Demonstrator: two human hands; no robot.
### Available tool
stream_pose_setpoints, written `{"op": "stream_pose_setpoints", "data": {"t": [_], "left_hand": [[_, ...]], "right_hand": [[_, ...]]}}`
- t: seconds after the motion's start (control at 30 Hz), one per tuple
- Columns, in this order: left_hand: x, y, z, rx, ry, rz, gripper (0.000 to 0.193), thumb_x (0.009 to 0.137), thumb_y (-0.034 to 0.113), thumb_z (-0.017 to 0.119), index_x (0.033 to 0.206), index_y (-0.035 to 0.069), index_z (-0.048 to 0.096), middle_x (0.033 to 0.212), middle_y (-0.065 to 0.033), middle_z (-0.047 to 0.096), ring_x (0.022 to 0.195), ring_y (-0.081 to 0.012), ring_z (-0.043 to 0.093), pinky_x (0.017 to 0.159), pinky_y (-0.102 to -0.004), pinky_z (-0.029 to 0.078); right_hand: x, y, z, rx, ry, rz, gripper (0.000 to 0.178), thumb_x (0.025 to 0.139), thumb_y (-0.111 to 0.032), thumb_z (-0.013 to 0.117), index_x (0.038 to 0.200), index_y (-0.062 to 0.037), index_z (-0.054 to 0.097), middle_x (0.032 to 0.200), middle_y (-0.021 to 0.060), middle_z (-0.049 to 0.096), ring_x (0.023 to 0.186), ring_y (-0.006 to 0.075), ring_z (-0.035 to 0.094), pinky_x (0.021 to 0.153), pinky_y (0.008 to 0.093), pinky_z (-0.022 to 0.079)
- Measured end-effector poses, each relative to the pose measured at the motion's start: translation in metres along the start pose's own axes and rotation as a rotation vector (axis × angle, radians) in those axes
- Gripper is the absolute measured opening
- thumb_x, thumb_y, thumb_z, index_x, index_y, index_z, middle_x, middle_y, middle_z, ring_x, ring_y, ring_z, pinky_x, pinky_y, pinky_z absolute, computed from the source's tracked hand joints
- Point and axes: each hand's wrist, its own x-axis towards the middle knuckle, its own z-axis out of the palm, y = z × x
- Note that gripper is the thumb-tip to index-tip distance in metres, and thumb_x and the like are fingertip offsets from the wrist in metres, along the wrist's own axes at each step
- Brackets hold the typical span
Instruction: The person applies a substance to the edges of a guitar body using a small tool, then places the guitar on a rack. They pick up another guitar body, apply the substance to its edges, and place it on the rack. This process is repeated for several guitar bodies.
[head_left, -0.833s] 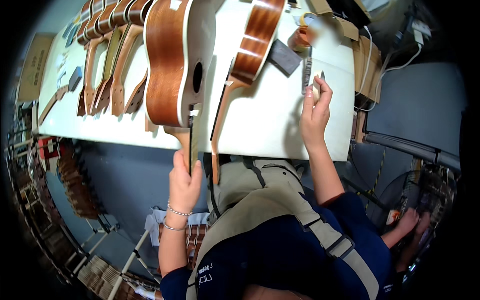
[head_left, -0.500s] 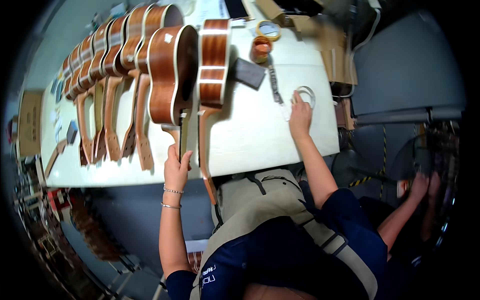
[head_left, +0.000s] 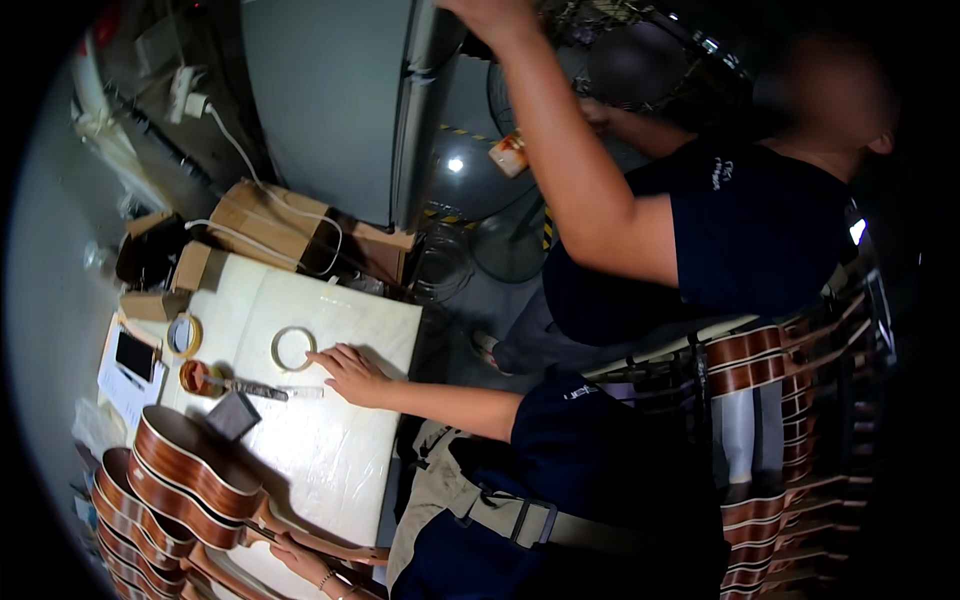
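Note:
My right hand [head_left: 352, 377] rests on the white tabletop with its fingers stretched out. Its fingertips touch or nearly touch the edge of a pale tape roll [head_left: 275, 349] lying flat. At the lower edge, my left hand [head_left: 293, 558] is closed around a wooden ukulele neck [head_left: 260, 535], partly hidden by another neck above it. A brown ukulele body [head_left: 190, 465] with cream edging lies on its side in front of several more. Between these and the tape roll are a dark grey block [head_left: 232, 415], a jar of orange stuff [head_left: 197, 378] and a stained flat strip [head_left: 258, 389].
A yellow tape roll [head_left: 184, 335] and papers [head_left: 125, 392] lie at the table's far left, beside cardboard boxes [head_left: 265, 222]. On the right a co-worker [head_left: 740, 240] stretches out an arm [head_left: 570, 150], close to the table. Racked ukuleles [head_left: 750, 360] stand behind.
The view has swung to the right, bringing the co-worker fully in. My right hand stays by the tape roll, and my left hand remains on the ukulele neck.

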Motion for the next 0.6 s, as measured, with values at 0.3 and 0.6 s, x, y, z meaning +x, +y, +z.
{"op": "stream_pose_setpoints", "data": {"t": [0.3,0.6], "left_hand": [[0.069,0.077,0.061,-0.045,-0.100,0.215,0.042,0.090,0.030,0.050,0.110,-0.006,0.044,0.098,-0.0175,0.055,0.092,-0.0244,0.051,0.085,-0.0327,0.041],[0.131,0.163,0.119,-0.007,-0.204,0.332,0.042,0.088,0.027,0.053,0.112,-0.005,0.044,0.101,-0.0157,0.055,0.095,-0.0238,0.051,0.087,-0.0327,0.041]], "right_hand": [[-0.023,0.002,-0.017,0.024,0.025,0.035,0.059,0.077,-0.003,0.058,0.131,-0.0073,0.035,0.112,0.0123,0.046,0.105,0.0284,0.042,0.093,0.0368,0.035],[-0.054,0.012,-0.036,0.054,0.095,0.103,0.058,0.077,-0.002,0.057,0.131,-0.0073,0.035,0.111,0.0122,0.046,0.105,0.0288,0.042,0.093,0.0375,0.035]]}}
